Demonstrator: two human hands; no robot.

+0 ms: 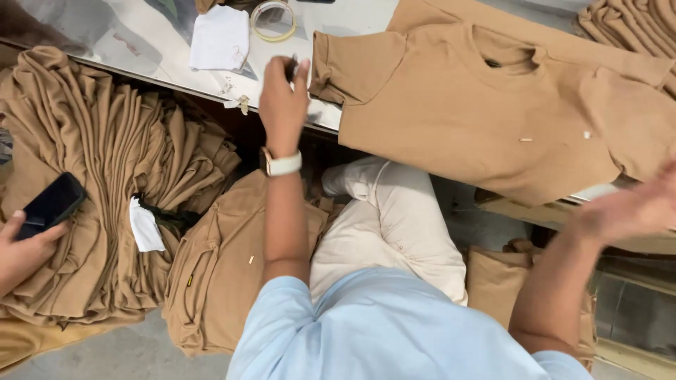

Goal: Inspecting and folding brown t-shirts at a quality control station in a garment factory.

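Dark small tool (291,68) pinched in left hand (282,105) fingers (301,70).

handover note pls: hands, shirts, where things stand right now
Left hand: raised at the table edge, pinching a small dark tool; white watch on the wrist.
Right hand: blurred, open, empty, near the lower right edge of the spread shirt.
Tan shirt: flat on the table, front up, with small pale bits on it.
Folded tan stack on the left, more tan shirts at the knee.
Tape roll and white cloth on the table.
Another person's hand holds a phone at left.
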